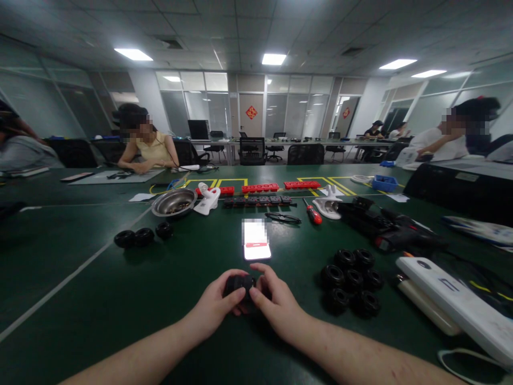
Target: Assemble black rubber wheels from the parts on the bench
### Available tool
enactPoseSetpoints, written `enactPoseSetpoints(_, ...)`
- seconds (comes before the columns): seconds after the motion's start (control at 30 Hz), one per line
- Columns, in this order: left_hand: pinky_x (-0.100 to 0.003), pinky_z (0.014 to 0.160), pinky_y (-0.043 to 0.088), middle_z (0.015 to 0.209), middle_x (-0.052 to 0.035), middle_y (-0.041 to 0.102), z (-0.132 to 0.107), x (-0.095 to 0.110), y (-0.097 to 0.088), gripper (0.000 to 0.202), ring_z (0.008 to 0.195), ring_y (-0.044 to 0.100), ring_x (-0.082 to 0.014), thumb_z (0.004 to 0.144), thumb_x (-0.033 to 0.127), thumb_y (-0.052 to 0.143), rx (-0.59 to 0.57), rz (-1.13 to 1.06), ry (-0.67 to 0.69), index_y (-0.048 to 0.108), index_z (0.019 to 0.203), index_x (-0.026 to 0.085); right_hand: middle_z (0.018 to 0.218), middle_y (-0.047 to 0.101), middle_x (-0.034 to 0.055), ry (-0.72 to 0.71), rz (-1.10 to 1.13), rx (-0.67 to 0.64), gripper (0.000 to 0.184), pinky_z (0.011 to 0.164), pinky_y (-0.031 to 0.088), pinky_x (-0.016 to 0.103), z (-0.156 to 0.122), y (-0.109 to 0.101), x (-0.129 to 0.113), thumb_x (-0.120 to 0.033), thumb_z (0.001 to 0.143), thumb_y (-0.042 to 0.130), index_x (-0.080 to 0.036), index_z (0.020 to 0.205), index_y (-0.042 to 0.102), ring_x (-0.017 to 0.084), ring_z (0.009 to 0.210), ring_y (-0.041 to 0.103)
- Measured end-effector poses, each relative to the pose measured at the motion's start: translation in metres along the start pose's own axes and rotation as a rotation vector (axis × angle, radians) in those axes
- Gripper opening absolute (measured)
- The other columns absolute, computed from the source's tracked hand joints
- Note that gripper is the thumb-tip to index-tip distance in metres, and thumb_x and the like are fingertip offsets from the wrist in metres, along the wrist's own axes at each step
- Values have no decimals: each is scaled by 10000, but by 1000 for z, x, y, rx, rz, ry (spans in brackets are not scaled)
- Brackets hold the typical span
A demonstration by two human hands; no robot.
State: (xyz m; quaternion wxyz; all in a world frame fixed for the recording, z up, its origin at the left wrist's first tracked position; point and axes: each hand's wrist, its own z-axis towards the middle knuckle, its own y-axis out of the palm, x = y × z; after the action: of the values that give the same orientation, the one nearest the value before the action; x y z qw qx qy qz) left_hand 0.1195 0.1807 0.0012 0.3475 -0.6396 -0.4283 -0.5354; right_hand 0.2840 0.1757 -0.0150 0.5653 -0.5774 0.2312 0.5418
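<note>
My left hand [214, 306] and my right hand [276, 303] meet low in the middle of the green table [120, 289], both closed round one small black rubber wheel [239, 283]. A lit phone [256, 240] lies flat just beyond them. To the right sits a cluster of several black wheels [351, 280]. Three more black wheels [142, 235] lie in a row at the left.
Farther back are a steel bowl [175, 202], a white part [208, 199], red and black strips [259, 194], a red-handled screwdriver [312, 212], a black power tool [385, 227] and a white device [457, 305] at right. People sit at desks left and right.
</note>
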Motion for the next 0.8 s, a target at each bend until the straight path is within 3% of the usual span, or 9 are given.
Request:
enactPoseSetpoints(0.2, -265, 540, 437, 839, -30, 578, 1, -3, -1, 388, 594, 574, -134, 682, 403, 555, 49, -21, -2, 460, 973, 165, 856, 475, 11, -52, -34, 13, 530, 710, 398, 300, -3, 0, -2, -216, 720, 567, -209, 1194, 329, 155, 774, 479)
enactPoseSetpoints(0.43, -282, 561, 433, 799, -30, 581, 0, 0, 1, 406, 609, 595, -152, 692, 394, 545, 31, 1, -5, 435, 1002, 157, 739, 507, -4, 5, -13, 3, 322, 625, 396, 282, 0, -2, 1, -310, 852, 375, -199, 1154, 376, 145, 674, 499)
enactPoseSetpoints(0.63, -271, 574, 432, 858, -46, 589, 1, -7, -4, 450, 665, 608, -164, 668, 381, 597, -37, -22, 31, 445, 1028, 157, 708, 490, -21, -2, -8, 28, 314, 619, 401, 265, 1, -1, 0, -231, 830, 413, -201, 1140, 376, 128, 650, 494)
enactPoseSetpoints(0.8, -282, 594, 449, 912, -59, 588, 1, -4, -6, 414, 673, 602, -159, 704, 393, 551, 19, -63, -19, 451, 1027, 155, 993, 486, 33, -98, -29, 51, 518, 794, 395, 311, -2, 0, 0, -148, 727, 544, -230, 1193, 333, 160, 877, 481)
